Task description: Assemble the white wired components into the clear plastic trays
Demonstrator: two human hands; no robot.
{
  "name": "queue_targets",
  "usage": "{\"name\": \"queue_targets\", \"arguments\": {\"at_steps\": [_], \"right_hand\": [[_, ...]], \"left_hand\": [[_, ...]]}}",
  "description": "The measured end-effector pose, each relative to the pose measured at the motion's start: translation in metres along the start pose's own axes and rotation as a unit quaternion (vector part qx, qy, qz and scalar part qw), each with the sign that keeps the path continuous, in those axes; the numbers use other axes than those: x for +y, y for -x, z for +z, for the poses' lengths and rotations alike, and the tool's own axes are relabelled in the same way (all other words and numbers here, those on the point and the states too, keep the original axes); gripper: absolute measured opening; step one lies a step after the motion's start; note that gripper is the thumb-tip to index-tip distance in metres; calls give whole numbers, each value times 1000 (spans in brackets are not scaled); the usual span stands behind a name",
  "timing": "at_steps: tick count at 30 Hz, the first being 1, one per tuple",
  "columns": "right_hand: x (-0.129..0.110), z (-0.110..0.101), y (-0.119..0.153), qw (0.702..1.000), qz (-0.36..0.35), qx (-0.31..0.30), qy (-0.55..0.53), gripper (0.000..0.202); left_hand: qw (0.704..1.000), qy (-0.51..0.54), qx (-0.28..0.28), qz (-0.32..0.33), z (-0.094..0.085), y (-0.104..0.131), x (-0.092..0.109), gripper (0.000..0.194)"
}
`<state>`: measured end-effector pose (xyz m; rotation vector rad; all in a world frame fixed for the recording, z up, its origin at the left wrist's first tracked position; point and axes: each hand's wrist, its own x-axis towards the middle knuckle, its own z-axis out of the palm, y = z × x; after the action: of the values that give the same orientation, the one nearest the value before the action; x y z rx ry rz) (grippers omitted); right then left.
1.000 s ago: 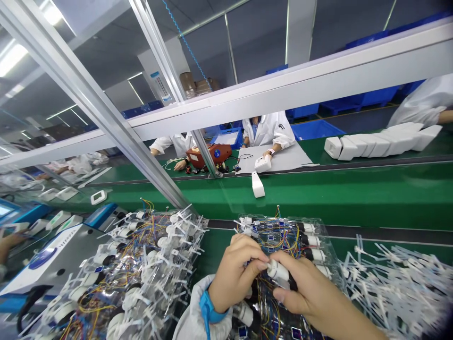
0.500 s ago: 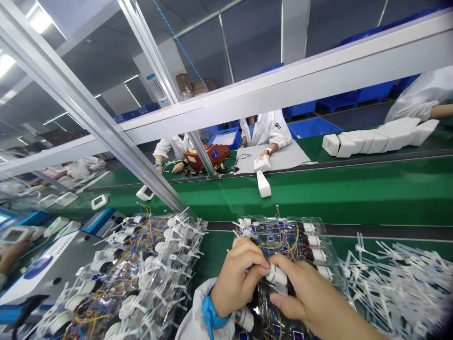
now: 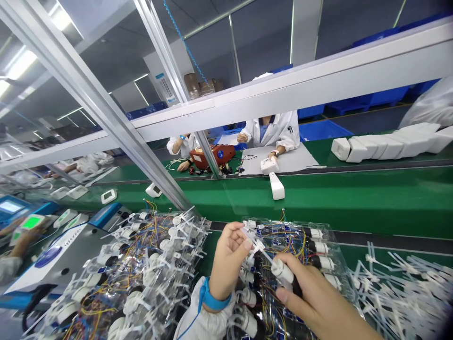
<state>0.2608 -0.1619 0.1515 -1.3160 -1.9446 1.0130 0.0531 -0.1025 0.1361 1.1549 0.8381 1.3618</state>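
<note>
My right hand (image 3: 311, 288) grips a small cylinder with a white cap and black body (image 3: 282, 271), which looks like a mini air pump. A thin translucent tube (image 3: 267, 257) with a white fitting on it slants from the cap up toward my left hand (image 3: 228, 264). The thumb and fingers of that hand are closed on the tube beside the fitting. Under both hands lies a clear plastic tray (image 3: 331, 236) filled with similar white-capped cylinders (image 3: 320, 248) and coloured wires. Where the tube meets the cap, they appear to touch.
Loose tubes with white fittings (image 3: 406, 293) are piled at right. Another load of wired cylinders with tubes (image 3: 148, 269) lies left, beside a grey-and-blue machine (image 3: 53, 259). A green conveyor (image 3: 318, 193) runs behind, with white housings (image 3: 385, 144) beyond. A metal post (image 3: 116, 137) slants across.
My left hand has moved left and up from the cylinder's cap, and the tube with its fitting now shows between my hands. My right hand still holds the cylinder. The view has shifted slightly.
</note>
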Motion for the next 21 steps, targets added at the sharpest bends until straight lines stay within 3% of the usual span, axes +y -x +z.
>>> {"name": "queue_targets", "arguments": {"at_steps": [6,9,12,15,16,19,21], "right_hand": [[1,6,-2,998,25,-56,9,48],[1,5,-3,996,60,-61,-2,58],[2,6,-4,995,83,-58,-17,63],[3,6,-4,993,96,-57,-30,65],[3,7,-4,993,97,-58,-34,64],[5,7,-5,993,96,-61,-39,63],[6,7,-5,993,96,-60,-40,63]], "left_hand": [[996,15,67,51,5,3,5,36],[986,-65,107,106,4,7,2,34],[956,-171,106,212,2,11,-3,34],[909,-218,79,348,0,11,-2,56],[891,-239,58,381,-1,11,0,56],[841,-336,-30,424,-5,8,8,33],[819,-383,-60,424,-8,6,12,24]]}}
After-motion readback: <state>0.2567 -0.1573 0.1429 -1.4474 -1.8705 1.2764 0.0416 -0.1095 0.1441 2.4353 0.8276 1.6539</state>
